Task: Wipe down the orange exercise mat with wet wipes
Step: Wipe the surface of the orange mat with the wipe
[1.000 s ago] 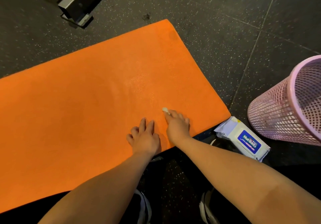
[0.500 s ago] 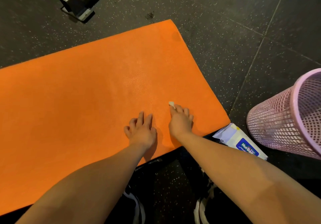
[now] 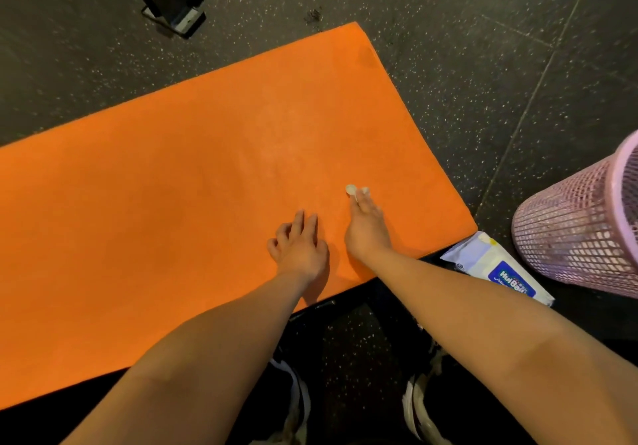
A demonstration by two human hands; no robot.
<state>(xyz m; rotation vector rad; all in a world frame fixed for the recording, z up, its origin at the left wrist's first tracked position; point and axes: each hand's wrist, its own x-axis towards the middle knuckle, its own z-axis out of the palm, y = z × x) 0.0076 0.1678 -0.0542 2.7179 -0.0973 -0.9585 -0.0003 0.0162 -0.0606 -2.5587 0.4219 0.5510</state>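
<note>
Orange mat (image 3: pixel 172 203) flat on speckled rubber floor (image 3: pixel 448 82); soft, light foam, may creep, brace near its edge; my left hand (image 3: pixel 298 246) rests on it, holding nothing; right hand (image 3: pixel 367 228) works a limp wadded wet wipe (image 3: pixel 351 189) at fingertips, pinched or pressed I cannot tell; wipes pack (image 3: pixel 497 268), pink basket (image 3: pixel 580 230) beside the corner.

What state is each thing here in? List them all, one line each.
orange mat: unrolled, flat on the floor.
wet wipe: bunched small, pressed to the mat.
right hand: fingers extended, presses the wipe.
left hand: rests on the mat, holds nothing.
wipes pack: lying on the floor by the mat's corner.
pink basket: standing on the floor; contents unseen.
</note>
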